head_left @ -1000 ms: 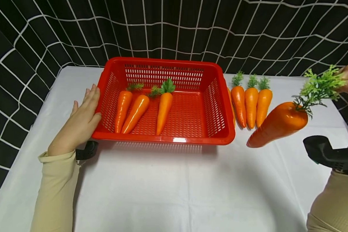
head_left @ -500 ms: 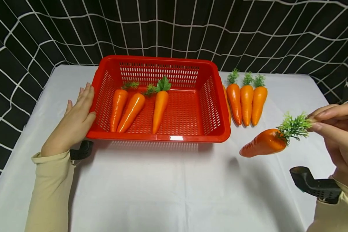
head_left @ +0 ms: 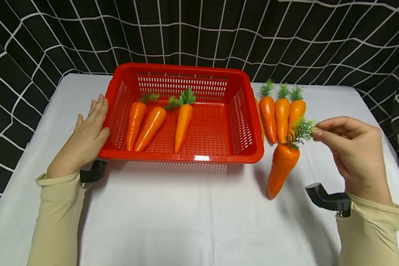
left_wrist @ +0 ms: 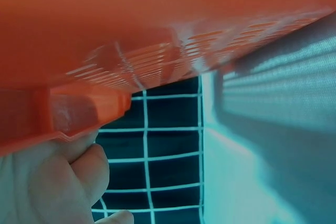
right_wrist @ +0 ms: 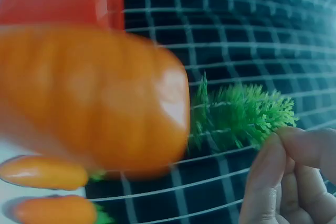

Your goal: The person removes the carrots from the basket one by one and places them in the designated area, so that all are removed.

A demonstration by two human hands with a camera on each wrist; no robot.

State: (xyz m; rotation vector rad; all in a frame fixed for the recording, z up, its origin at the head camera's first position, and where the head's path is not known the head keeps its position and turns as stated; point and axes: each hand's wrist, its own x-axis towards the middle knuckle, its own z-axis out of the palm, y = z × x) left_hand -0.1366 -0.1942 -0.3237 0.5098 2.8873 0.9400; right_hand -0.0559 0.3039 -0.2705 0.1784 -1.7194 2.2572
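Between thumb and fingers, my right hand [head_left: 355,151] pinches the green leafy top of a carrot [head_left: 283,168], which hangs tip down over the table, right of the basket. In the right wrist view this carrot [right_wrist: 100,98] looms large, its leaves caught at the fingertips. My left hand [head_left: 83,138] rests with straight fingers against the left rim of a red plastic basket [head_left: 186,158]. Inside the basket lie three carrots: one at the left [head_left: 136,123], a slanted carrot [head_left: 152,127] beside it, and a carrot with broader leaves [head_left: 183,127] near the middle.
Several carrots [head_left: 268,118] lie side by side on the white tablecloth [head_left: 173,214], right of the basket; one is mostly hidden behind the basket's right wall. A black cloth with white grid lines [head_left: 212,33] stands behind and at the sides.
My right hand has come in from the right edge, bringing the pinched carrot leftward and lower, and the carrot now hangs more upright. The left hand stays against the basket.
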